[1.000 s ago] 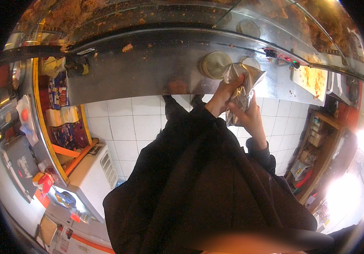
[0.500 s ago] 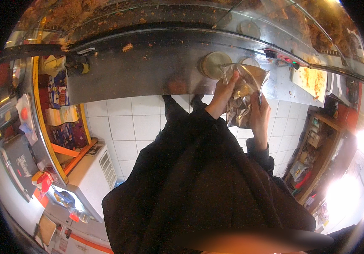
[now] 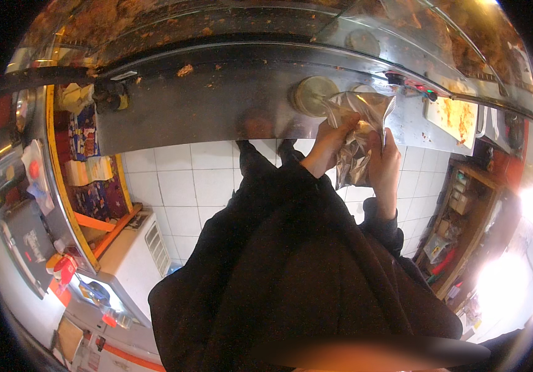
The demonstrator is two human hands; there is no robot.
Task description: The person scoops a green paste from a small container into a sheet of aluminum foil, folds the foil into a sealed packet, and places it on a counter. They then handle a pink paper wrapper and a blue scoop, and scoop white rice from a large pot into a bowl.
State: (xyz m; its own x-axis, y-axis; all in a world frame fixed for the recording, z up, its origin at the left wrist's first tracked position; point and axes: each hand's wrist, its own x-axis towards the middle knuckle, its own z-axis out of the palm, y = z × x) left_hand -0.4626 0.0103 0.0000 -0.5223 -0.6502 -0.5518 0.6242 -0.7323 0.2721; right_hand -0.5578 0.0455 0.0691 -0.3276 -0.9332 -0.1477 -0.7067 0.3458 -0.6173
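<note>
Hands, left [image 3: 329, 137] and right [image 3: 385, 162], clamp a foil bag [image 3: 358, 133] over the steel counter [image 3: 217, 105], seemingly mid-wrapping; next move likely needs folding its open top shut.

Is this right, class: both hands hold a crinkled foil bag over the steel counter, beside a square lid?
Not quite. The head view shows both the left hand and right hand holding the foil bag over the steel counter, but the lid beside it is round, not square.
</note>
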